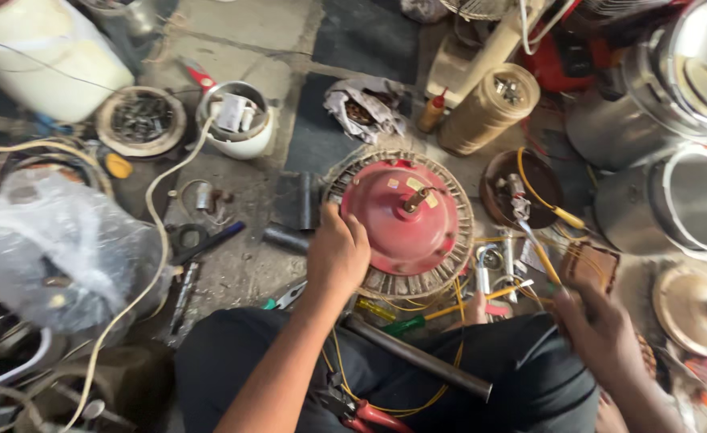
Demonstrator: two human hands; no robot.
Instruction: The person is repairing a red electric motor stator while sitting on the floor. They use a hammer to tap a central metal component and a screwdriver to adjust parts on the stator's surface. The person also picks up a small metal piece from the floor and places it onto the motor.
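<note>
A red fan motor housing (406, 220) with a short shaft on top sits on a ring of laminated stator plates (459, 240) on the floor in front of me. My left hand (336, 252) grips its left rim. My right hand (602, 325) is at the lower right, closed on a yellow-handled screwdriver (547, 265) and a small brown bundle of copper wire (587, 265). Yellow wires (442, 309) trail from under the motor across my lap. A steel rod (418, 357) and red-handled pliers (361, 413) lie on my dark trousers.
Clutter surrounds the motor: a white bowl of parts (237, 120), a round tin of screws (139, 120), a plastic-wrapped object (57, 248), a brown dish (522, 188), a tan spool (488, 108), steel pots (674, 196), loose tools (201, 248) and a pale cable (157, 232).
</note>
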